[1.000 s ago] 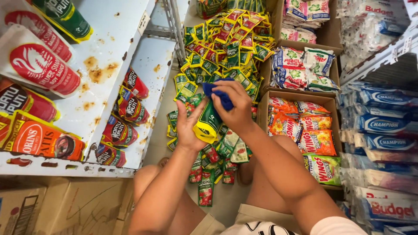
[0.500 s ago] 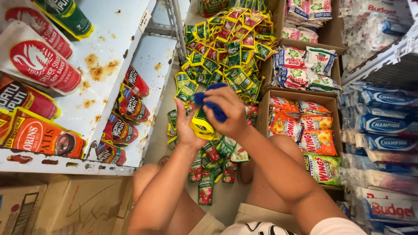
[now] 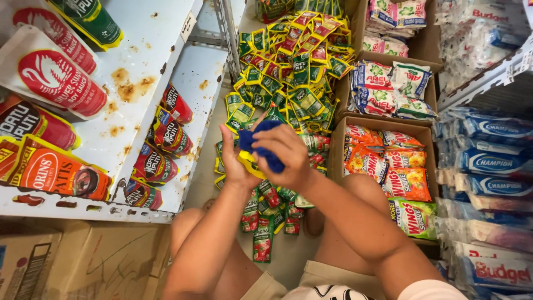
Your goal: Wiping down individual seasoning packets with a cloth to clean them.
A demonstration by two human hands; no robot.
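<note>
A pale floor (image 3: pixel 288 261) is running between white metal shelves (image 3: pixel 139 66) and cardboard boxes (image 3: pixel 338 144) of sachets. The left hand (image 3: pixel 236 161) is cupping a yellow pouch (image 3: pixel 249 162), its long axis tilting up-right; the right hand (image 3: pixel 286 153) is pressing a blue cloth (image 3: pixel 261 145) against it.

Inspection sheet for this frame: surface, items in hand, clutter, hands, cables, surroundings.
Surface: white shelf, stained brown.
Items in hand: yellow-green pouch under a blue cloth.
Clutter: heap of green, yellow and red sachets on the floor.
Hands: left hand holds the pouch; right hand presses the cloth on it.
Cables: nothing seen.
Surroundings: cardboard box of orange packets; blue packets at right.
</note>
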